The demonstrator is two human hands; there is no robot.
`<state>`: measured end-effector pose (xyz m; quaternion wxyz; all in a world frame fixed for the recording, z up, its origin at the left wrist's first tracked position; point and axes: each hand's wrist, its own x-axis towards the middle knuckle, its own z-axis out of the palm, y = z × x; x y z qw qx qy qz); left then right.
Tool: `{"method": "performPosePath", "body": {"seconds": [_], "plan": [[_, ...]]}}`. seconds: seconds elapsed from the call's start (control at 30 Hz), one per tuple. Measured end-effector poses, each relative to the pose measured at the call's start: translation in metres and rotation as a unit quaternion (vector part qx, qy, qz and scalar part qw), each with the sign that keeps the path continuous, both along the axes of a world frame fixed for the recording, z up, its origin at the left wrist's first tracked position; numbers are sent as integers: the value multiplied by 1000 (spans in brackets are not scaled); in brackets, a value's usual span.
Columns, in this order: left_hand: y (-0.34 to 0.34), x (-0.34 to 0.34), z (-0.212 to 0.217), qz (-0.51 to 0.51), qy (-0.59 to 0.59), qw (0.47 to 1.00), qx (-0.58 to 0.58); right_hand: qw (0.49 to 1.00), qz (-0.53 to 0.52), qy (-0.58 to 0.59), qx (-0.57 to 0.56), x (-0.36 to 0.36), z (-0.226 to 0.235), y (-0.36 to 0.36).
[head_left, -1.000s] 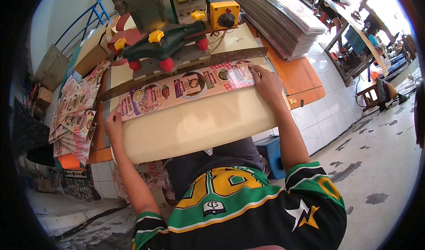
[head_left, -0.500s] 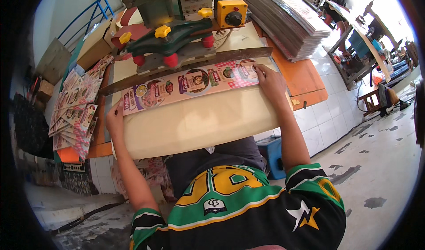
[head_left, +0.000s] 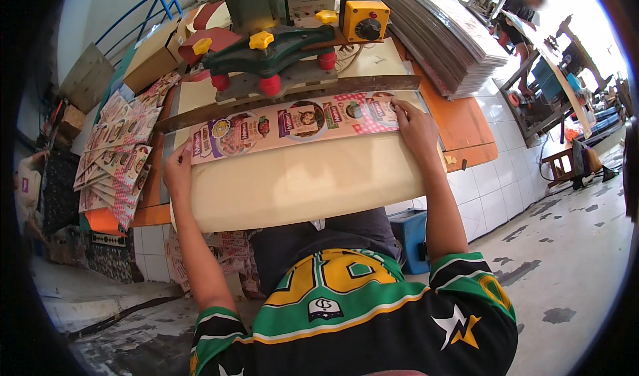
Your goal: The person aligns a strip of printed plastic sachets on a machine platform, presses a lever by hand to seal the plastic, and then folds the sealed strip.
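A long printed strip [head_left: 269,135], pink with food pictures and a checked pattern, lies across a cream-coloured sheet [head_left: 306,183]. Its far edge runs along a dark metal bar [head_left: 373,83] of a press. My left hand [head_left: 177,173] is closed at the strip's left end, fingers curled, thumb side toward the bar. At the other end my right hand [head_left: 418,130] pinches the corner with thumb and fingers. Above the bar sits the press's dark green clamp [head_left: 266,60], with yellow knobs and red feet.
Similar printed pieces [head_left: 120,156] are piled at the left. A yellow control box [head_left: 364,20] with a black dial stands behind the press. Tall stacked sheets [head_left: 439,36] rise at the back right. Below the table is a blue bin [head_left: 409,239]. A person [head_left: 519,16] works far right.
The whole view has shifted slightly, moving the table and press a little to the right. Both hands stay at the strip's ends, and the strip keeps nearly the same place along the bar.
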<state>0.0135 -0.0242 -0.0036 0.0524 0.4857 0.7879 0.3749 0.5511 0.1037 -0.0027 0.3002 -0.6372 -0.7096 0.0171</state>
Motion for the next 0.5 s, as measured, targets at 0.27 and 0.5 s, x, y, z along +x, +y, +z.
{"method": "performPosePath", "body": {"seconds": [0.27,0.5], "plan": [[0,6,4,16,3,1000,-3,1000,-1,0,-5,0,3,-1],[-2,1,0,-13,-3,1000,25,1000,4,13,-12,-1,3,0]]}}
